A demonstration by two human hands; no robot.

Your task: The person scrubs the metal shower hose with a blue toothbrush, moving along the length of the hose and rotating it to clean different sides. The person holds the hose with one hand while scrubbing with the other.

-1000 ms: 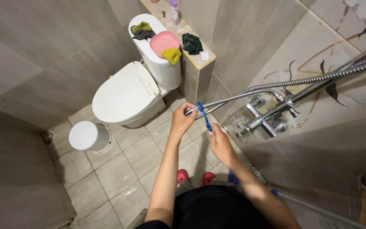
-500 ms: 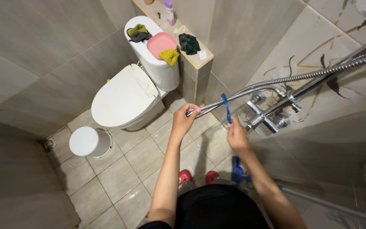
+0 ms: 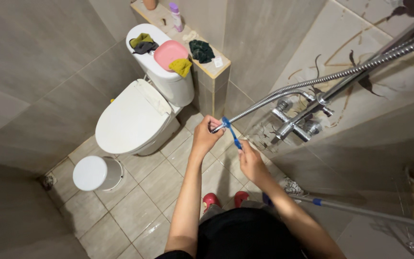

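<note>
My left hand (image 3: 206, 135) is closed around the end of a chrome shower hose (image 3: 283, 93) that runs up to the right along the tiled wall. My right hand (image 3: 250, 160) holds a blue toothbrush (image 3: 231, 132) by its handle. The brush head rests against the hose end at my left hand's fingers. The chrome shower mixer (image 3: 293, 125) sits on the wall just right of both hands.
A white toilet (image 3: 135, 115) with its lid down stands to the left; its tank carries a pink dish (image 3: 169, 52) and cloths. A white lidded bin (image 3: 96, 173) is on the floor. A ledge (image 3: 207, 67) holds a bottle and a dark cloth. My red shoes (image 3: 212, 199) are below.
My right hand brought the toothbrush back from near the mixer to the hose end held by my left hand. The view shifted slightly.
</note>
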